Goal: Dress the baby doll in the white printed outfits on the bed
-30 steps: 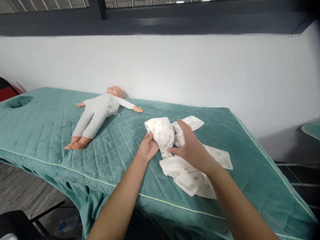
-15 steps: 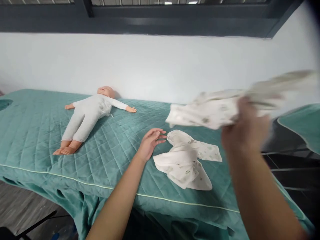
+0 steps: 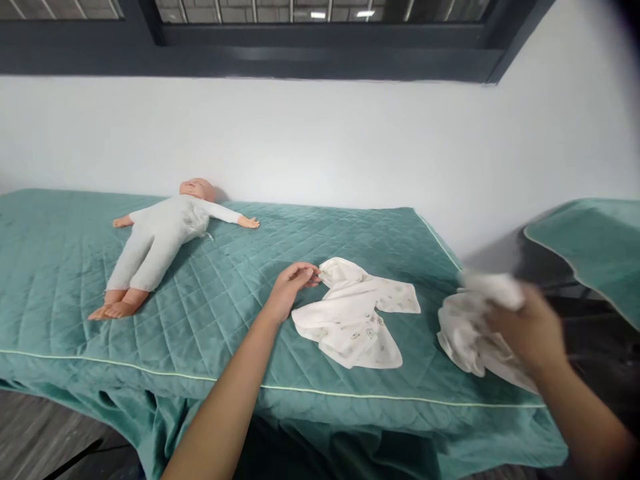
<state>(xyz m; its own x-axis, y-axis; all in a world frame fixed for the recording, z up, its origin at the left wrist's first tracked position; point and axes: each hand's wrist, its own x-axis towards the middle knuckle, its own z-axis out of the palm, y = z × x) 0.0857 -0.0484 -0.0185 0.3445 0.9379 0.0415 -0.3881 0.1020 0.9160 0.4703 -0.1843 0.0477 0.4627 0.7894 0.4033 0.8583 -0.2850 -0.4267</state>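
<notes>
A small white baby shirt (image 3: 357,320) with a faint green print lies in the middle of the bed, one sleeve stretched to the right. My left hand (image 3: 296,283) is at its upper left corner, thumb and fingers closed on the edge of the cloth. Over the bed's right end, my right hand (image 3: 533,327) grips a bunched white cloth garment (image 3: 465,333), blurred by motion; its exact kind is hidden by the folds. A bald baby doll (image 3: 155,233) in a white cloth body lies on its back to the left, untouched.
The green quilted bed cover (image 3: 240,320) has a pale piped edge and hangs down in front. Behind it rises a white wall (image 3: 300,140) below a dark window frame (image 3: 320,60). Another green padded piece (image 3: 595,240) stands at the right, beside a dark gap.
My right hand has carried the bunched garment down onto the bed's right end. The fingers of my left hand have closed at the shirt's corner, and the shirt lies flatter. The view has shifted right.
</notes>
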